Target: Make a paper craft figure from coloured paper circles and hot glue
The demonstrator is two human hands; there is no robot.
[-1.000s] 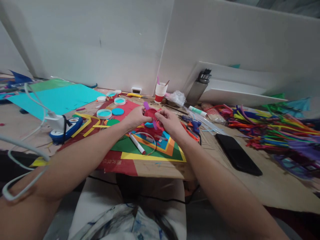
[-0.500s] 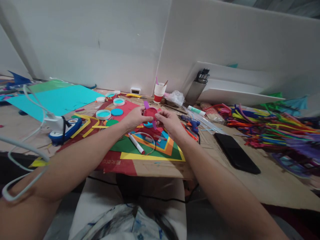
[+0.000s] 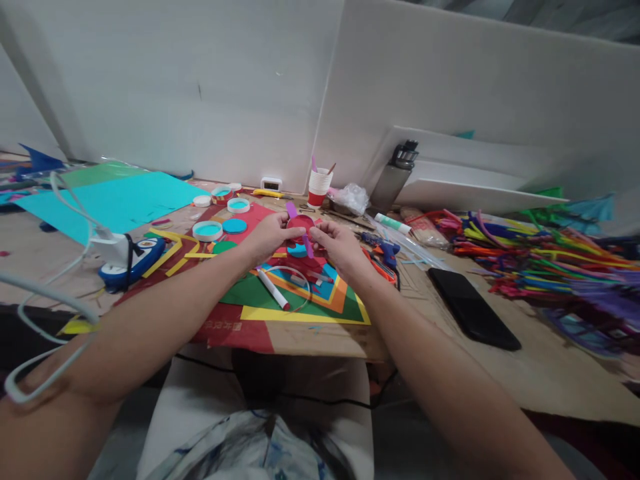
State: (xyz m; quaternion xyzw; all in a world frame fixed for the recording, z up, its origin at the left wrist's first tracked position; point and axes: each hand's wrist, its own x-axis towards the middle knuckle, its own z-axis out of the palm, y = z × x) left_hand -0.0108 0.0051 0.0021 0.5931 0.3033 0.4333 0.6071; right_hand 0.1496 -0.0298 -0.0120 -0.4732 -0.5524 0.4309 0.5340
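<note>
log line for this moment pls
left hand: holds red round paper disc | right hand: pinches purple stick | below: white marker

A single head-worn camera looks forward and down from above the seated person's lap, facing the white wall [image 3: 200,87] at 12 o'clock. The table [image 3: 525,373] runs from 9 to 3 o'clock, close in, both forearms reaching to mid-frame.

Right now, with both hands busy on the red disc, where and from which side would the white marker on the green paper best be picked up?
Grip the white marker at mid-barrel, coming from above with fingers across its long axis. It lies flat and diagonal on the green paper, red cap toward the person, its sides bare. The left hand, now on the red disc, is probably the nearer one.
</note>
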